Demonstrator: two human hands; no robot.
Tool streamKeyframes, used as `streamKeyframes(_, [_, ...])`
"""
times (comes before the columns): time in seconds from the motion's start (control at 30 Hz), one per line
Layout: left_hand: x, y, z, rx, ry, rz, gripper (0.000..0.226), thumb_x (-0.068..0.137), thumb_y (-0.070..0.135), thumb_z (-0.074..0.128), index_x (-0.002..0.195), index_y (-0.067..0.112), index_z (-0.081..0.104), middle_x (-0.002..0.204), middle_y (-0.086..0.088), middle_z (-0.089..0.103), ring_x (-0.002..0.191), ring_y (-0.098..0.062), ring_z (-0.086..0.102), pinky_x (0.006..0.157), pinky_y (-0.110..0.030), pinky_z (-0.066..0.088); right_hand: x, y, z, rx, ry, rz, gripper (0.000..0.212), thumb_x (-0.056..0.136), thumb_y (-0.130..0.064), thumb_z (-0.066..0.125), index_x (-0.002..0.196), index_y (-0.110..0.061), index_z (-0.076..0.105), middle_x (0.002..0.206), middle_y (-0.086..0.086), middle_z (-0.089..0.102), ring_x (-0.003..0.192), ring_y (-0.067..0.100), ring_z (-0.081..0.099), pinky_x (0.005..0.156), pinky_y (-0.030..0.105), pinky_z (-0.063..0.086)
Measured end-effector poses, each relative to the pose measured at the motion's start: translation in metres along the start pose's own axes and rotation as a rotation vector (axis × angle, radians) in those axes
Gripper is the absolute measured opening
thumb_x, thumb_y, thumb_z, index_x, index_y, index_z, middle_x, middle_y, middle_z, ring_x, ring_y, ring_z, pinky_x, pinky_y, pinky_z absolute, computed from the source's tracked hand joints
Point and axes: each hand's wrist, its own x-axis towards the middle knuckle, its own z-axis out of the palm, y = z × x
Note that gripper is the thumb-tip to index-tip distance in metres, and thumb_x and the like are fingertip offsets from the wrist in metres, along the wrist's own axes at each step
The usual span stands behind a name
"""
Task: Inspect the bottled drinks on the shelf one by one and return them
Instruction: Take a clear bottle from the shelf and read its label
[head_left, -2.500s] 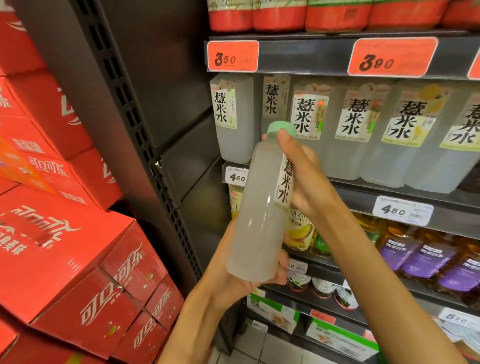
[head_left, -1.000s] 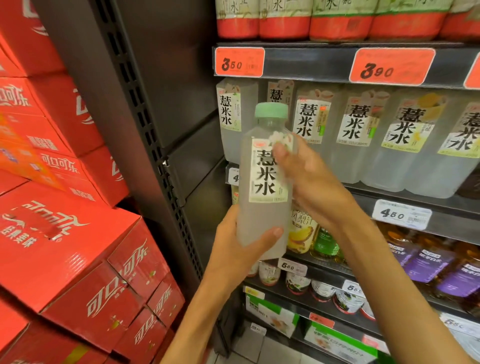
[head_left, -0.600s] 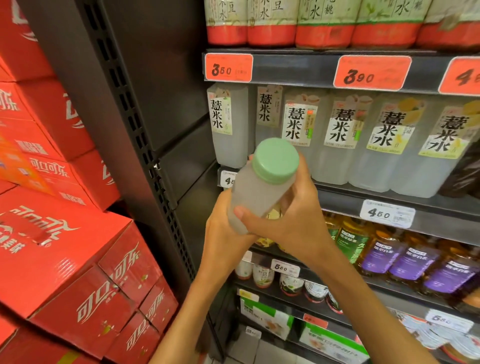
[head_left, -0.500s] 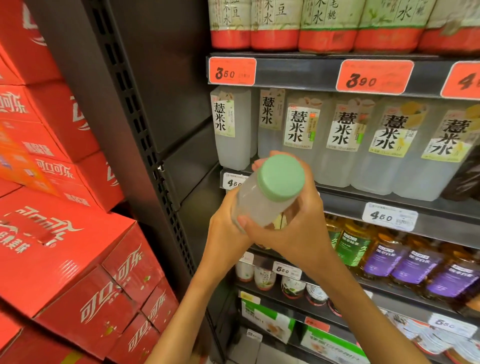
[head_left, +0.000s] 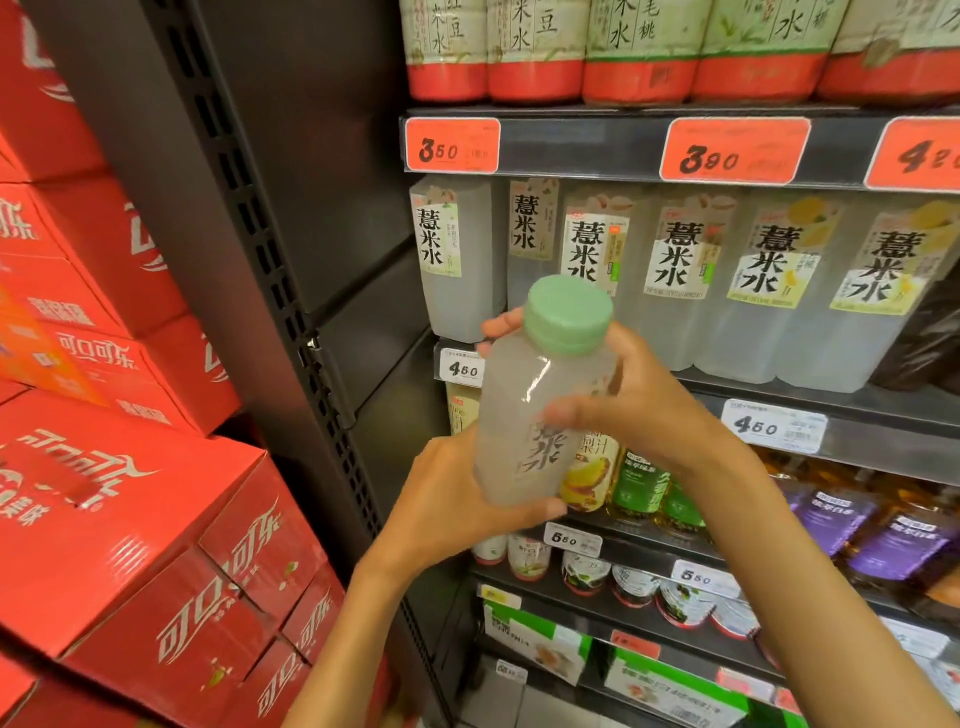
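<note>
Bottle (head_left: 524, 415) in both hands, front of shelf (head_left: 831, 395).
L hand (head_left: 447, 514) cups base, R hand (head_left: 639, 400) wraps upper body; long axis near upright, cap (head_left: 567, 314) tilted toward camera; empty slot up-right behind, R nearer.

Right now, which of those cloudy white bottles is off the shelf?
The bottle with the green cap, gripped by the left hand and right hand. The shelf row behind stands upright, caps hidden by the shelf above.

This is a shop. Past the hands, shelves (head_left: 571, 148) hold rows of drinks (head_left: 675, 280) with price tags (head_left: 734, 150) under them. Left of the hands, red cola boxes (head_left: 130, 519) are stacked up.
</note>
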Motion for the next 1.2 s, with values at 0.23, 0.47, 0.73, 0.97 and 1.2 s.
streamKeyframes(0.23, [-0.007, 0.011, 0.015, -0.460, 0.020, -0.034, 0.052, 0.074, 0.046, 0.073, 0.121, 0.032, 0.056, 0.116, 0.012, 0.067, 0.107, -0.008, 0.064, 0.078, -0.019, 0.053, 0.010, -0.002, 0.001, 0.286, 0.289, -0.035, 0.033, 0.065, -0.019, 0.084, 0.095, -0.024, 0.071, 0.092, 0.004, 0.075, 0.082, 0.018, 0.073, 0.065, 0.028, 0.057])
streamKeyframes(0.47, [-0.019, 0.019, 0.021, -0.677, 0.042, -0.159, 0.072, 0.068, 0.076, 0.061, 0.122, 0.027, 0.057, 0.114, 0.008, 0.070, 0.107, -0.011, 0.065, 0.080, -0.020, 0.053, 0.021, -0.003, 0.000, 0.448, 0.285, 0.148, 0.046, 0.082, -0.042, 0.065, 0.120, -0.014, 0.064, 0.116, 0.012, 0.069, 0.111, 0.025, 0.064, 0.090, 0.039, 0.054])
streamKeyframes(0.73, [-0.024, 0.017, 0.012, -0.856, -0.080, -0.334, 0.075, 0.081, 0.075, 0.029, 0.135, 0.027, 0.052, 0.123, -0.009, 0.065, 0.111, -0.025, 0.063, 0.086, -0.033, 0.055, 0.031, 0.011, 0.010, 0.860, 0.212, 0.257, 0.055, 0.074, -0.048, 0.068, 0.112, -0.009, 0.065, 0.104, 0.016, 0.070, 0.094, 0.029, 0.070, 0.076, 0.040, 0.057])
streamKeyframes(0.97, [-0.012, 0.019, -0.003, -0.579, 0.027, -0.359, 0.041, 0.084, 0.050, 0.058, 0.121, 0.032, 0.059, 0.102, 0.007, 0.068, 0.089, -0.006, 0.068, 0.073, -0.024, 0.054, 0.035, 0.003, 0.012, 0.593, 0.500, 0.321, 0.052, 0.083, -0.046, 0.065, 0.123, -0.012, 0.058, 0.093, 0.009, 0.066, 0.083, 0.020, 0.068, 0.069, 0.033, 0.058])
streamKeyframes(1.2, [-0.024, 0.031, 0.015, -0.462, 0.030, -0.274, 0.075, 0.051, 0.061, 0.070, 0.119, 0.038, 0.049, 0.111, 0.011, 0.063, 0.098, 0.008, 0.060, 0.070, -0.007, 0.048, 0.032, -0.003, 0.012, 0.493, 0.403, 0.302, 0.052, 0.083, -0.058, 0.058, 0.118, -0.020, 0.061, 0.087, -0.002, 0.073, 0.081, 0.011, 0.070, 0.067, 0.029, 0.056])
